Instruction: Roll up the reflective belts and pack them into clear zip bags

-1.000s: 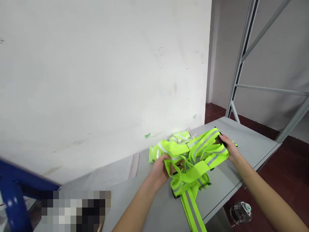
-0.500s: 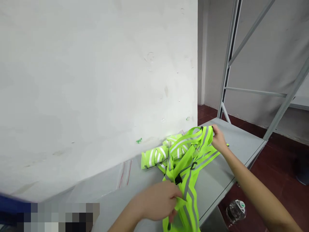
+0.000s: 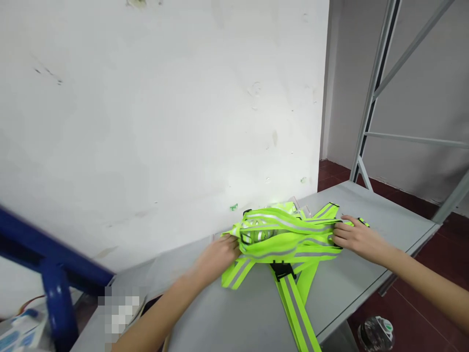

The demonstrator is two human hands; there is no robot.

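Neon-yellow straps with grey reflective stripes (image 3: pixel 278 249) lie spread across the grey table, with black buckles among them. My left hand (image 3: pixel 223 249) is closed on the left end of the straps. At their right end, my right hand (image 3: pixel 346 234) grips the bands with bent fingers. Behind and partly under the straps are rolled yellow bundles in clear plastic (image 3: pixel 258 231). A black buckle (image 3: pixel 283 270) sits at the lower middle, and a striped strap runs from it toward the table's front edge.
The grey table (image 3: pixel 227 313) stands against a white wall (image 3: pixel 164 122). A blue metal frame (image 3: pixel 54 293) is at the left, a grey metal frame (image 3: pixel 370 107) at the right. A clear plastic bottle (image 3: pixel 376 333) is below the table's front edge.
The view has shifted left. My left hand has moved up and away from me to the straps' left end. The bunched straps are now stretched sideways between my hands, over the bundles.
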